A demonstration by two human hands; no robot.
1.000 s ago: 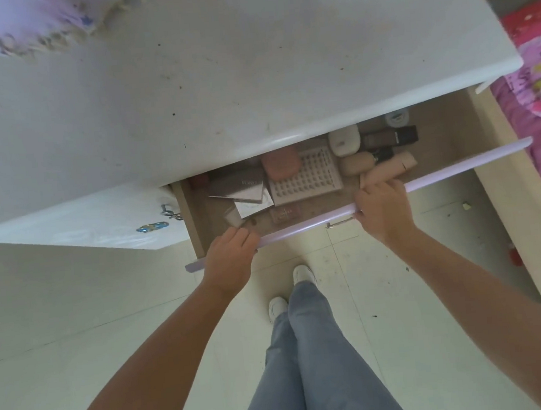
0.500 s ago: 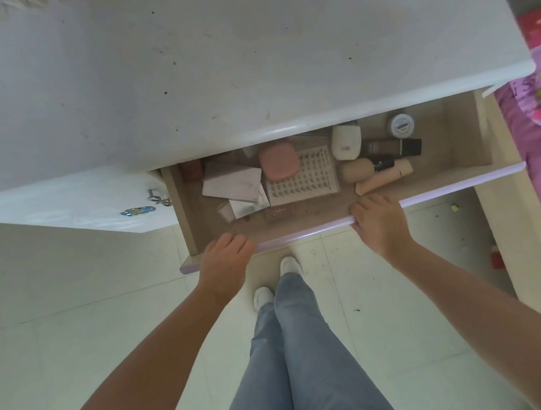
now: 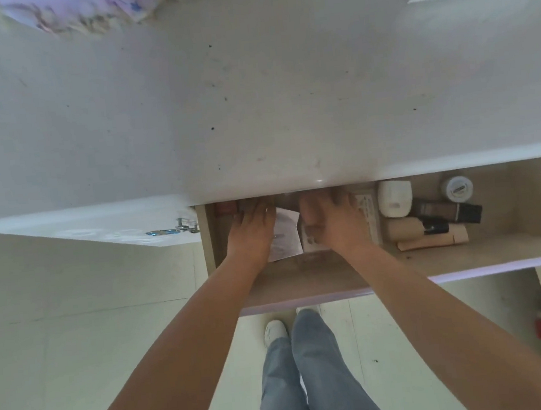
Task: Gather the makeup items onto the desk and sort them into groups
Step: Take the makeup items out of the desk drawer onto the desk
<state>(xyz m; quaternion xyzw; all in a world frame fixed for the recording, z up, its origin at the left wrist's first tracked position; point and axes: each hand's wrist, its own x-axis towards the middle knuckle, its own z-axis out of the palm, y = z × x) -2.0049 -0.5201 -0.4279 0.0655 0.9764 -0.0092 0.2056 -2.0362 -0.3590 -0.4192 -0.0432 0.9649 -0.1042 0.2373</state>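
I see both hands reaching into the open drawer (image 3: 482, 253), fingertips tucked under the overhanging edge of the desk (image 3: 254, 108), which hides the back of the drawer from me. My left hand (image 3: 252, 231) lies flat over a pale, marbled flat case (image 3: 285, 236), and my right hand (image 3: 333, 222) spreads over a ridged tray (image 3: 369, 219) just beside it; I cannot tell whether either hand is gripping anything, since the fingers are blurred and partly hidden. To the right of my right hand sits a white compact (image 3: 394, 199), and beyond it a small round jar (image 3: 456, 188). Nearer me from those, a dark bottle (image 3: 448, 212) lies on its side, long axis running left to right, black cap pointing away from my hands. A beige tube (image 3: 432, 241) lies the same way, just below it. A key (image 3: 173, 229) hangs left of my left hand
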